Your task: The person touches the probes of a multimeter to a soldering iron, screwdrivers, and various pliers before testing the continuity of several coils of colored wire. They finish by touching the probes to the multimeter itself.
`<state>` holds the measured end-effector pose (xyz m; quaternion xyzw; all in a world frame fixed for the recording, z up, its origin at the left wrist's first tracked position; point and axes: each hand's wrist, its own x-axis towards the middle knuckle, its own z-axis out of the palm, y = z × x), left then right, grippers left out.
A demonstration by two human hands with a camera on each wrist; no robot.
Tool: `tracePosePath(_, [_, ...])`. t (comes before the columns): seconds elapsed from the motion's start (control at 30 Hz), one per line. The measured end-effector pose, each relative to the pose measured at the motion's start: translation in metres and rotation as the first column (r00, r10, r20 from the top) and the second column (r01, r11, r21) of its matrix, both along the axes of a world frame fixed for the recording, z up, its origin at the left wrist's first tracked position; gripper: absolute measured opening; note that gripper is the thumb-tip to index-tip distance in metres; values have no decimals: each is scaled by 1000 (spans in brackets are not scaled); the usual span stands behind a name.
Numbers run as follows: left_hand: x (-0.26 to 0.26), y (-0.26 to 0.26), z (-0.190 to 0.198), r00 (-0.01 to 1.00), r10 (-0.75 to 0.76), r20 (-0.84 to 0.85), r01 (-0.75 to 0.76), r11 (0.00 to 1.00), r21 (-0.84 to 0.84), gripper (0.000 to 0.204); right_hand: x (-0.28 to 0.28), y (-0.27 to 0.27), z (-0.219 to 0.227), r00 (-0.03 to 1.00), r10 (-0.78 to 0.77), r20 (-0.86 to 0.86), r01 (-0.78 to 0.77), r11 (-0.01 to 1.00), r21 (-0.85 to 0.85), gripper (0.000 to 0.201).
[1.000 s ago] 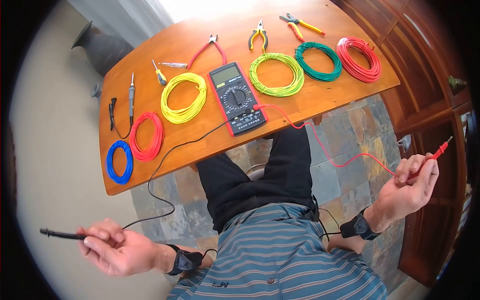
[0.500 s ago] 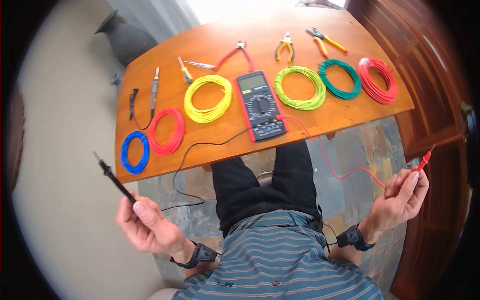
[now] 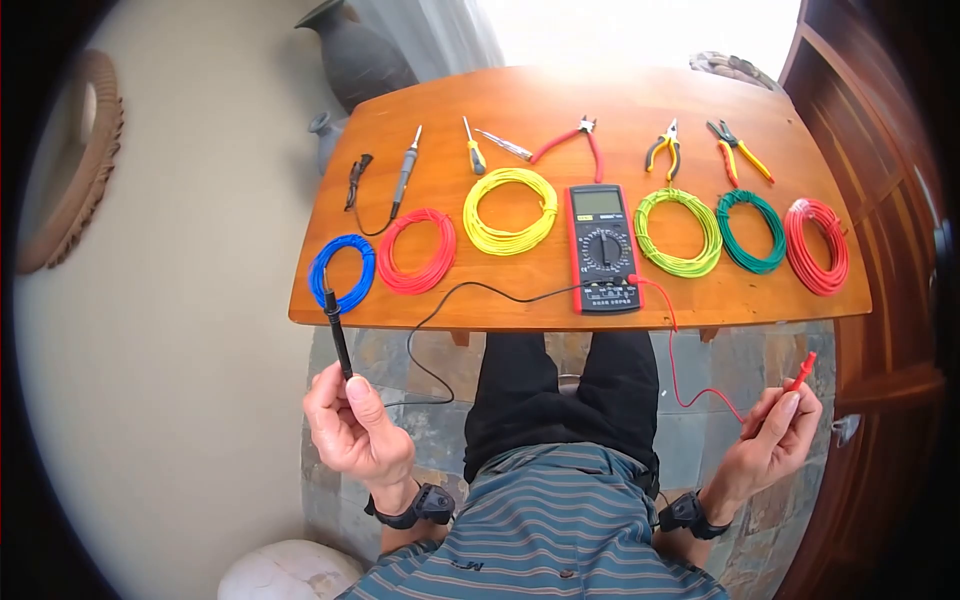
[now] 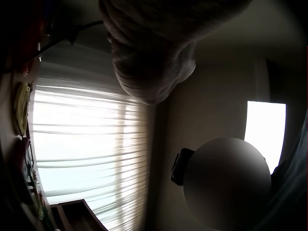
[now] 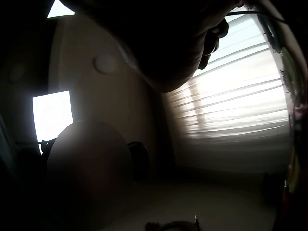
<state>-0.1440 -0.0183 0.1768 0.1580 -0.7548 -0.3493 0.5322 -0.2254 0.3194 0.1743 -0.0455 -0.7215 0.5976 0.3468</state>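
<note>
My left hand (image 3: pixel 358 428) pinches a black test probe (image 3: pixel 340 340), which points up with its tip overlapping the blue wire coil (image 3: pixel 318 272) in the head view. On the right, my right hand (image 3: pixel 768 440) holds a red test probe (image 3: pixel 803 370) that tilts up and to the right. Thin black and red leads run from the probes to a red-edged digital multimeter (image 3: pixel 605 250) lying face up at the table's front. In the wrist views the left hand (image 4: pixel 154 53) and right hand (image 5: pixel 168 43) appear dark, and their probes are hidden.
On the wooden table (image 3: pixel 500 300) lie several wire coils, among them yellow (image 3: pixel 480 230), pink-red (image 3: pixel 395 275) and green (image 3: pixel 735 250). Behind them are a soldering iron (image 3: pixel 404 180), a screwdriver (image 3: pixel 474 155), red-handled cutters (image 3: pixel 598 160) and pliers (image 3: pixel 662 155). A wooden cabinet (image 3: pixel 890 330) stands right.
The left hand has risen and come inward, turning the black probe from sideways to upright. The right hand has lowered slightly, still holding the red probe. The head view has shifted left.
</note>
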Motion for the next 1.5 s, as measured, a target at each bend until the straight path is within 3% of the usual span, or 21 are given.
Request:
tracePosePath(0.13, [-1, -2, 4, 996, 84, 20, -84, 996, -18, 22, -6, -8, -8, 997, 76, 17, -76, 997, 29, 19])
tracePosePath(0.2, [0, -8, 3, 993, 113, 28, -112, 993, -22, 22, -7, -17, -8, 993, 37, 108, -40, 999, 27, 18])
tracePosePath(0.3, [-2, -15, -3, 994, 94, 59, -94, 996, 9, 22, -10, -21, -9, 986, 84, 147, -91, 995, 41, 15])
tracePosePath(0.37, [-6, -21, -8, 990, 93, 109, -96, 995, 15, 22, -15, -24, -8, 984, -10, 179, 3, 999, 36, 12])
tracePosePath(0.47, [-20, -20, -4, 981, 65, 180, -74, 996, 43, 22, -25, -18, -12, 987, 37, 158, -53, 993, 102, 7])
tracePosePath(0.57, [-44, -23, -3, 981, -28, 191, 19, 999, 49, 22, -35, -8, -12, 990, -28, 139, 4, 986, 167, 7])
tracePosePath(0.63, [-68, -23, -3, 974, -86, 208, 82, 996, 25, 21, -41, 1, -11, 983, -77, 164, 64, 994, 84, 7])
tracePosePath(0.8, [-129, 11, 29, 932, -255, 256, 260, 966, 17, 23, -64, 50, -17, 946, -285, 153, 269, 956, 114, 9])
tracePosePath(0.87, [-179, 53, 64, 922, -280, 268, 375, 814, -443, 27, -77, 73, -13, 914, -380, 143, 362, 922, 138, 12])
tracePosePath(0.9, [-197, 65, 72, 914, -300, 272, 396, 804, -443, 27, -85, 84, -9, 904, -401, 148, 383, 914, 138, 12])
tracePosePath(0.97, [-231, 89, 87, 666, -692, 276, 741, 576, -344, 16, -104, 109, 5, 894, -432, 122, 409, 896, 171, 12])
tracePosePath(1.07, [-298, 164, 100, 439, -811, 387, 898, 383, -216, 7, -147, 142, 2, 908, -417, 47, 396, 889, 228, 13])
tracePosePath(1.17, [-361, 224, 70, 195, -883, 427, 979, 147, -143, 6, -194, 163, -7, 863, -495, 99, 433, 826, 360, 17])
tracePosePath(1.27, [-391, 265, 29, 116, -897, 426, 991, 75, -111, 4, -228, 172, -11, 814, -547, 193, 461, 812, 357, 20])
tracePosePath(1.43, [-413, 288, 4, 147, -843, 517, 982, 63, -177, 8, -253, 189, -31, 805, -578, 136, 467, 758, 455, 17])
tracePosePath(1.5, [-419, 287, 2, 165, -821, 547, 978, 64, -198, 8, -255, 189, -37, 772, -633, 63, 518, 683, 514, 15])
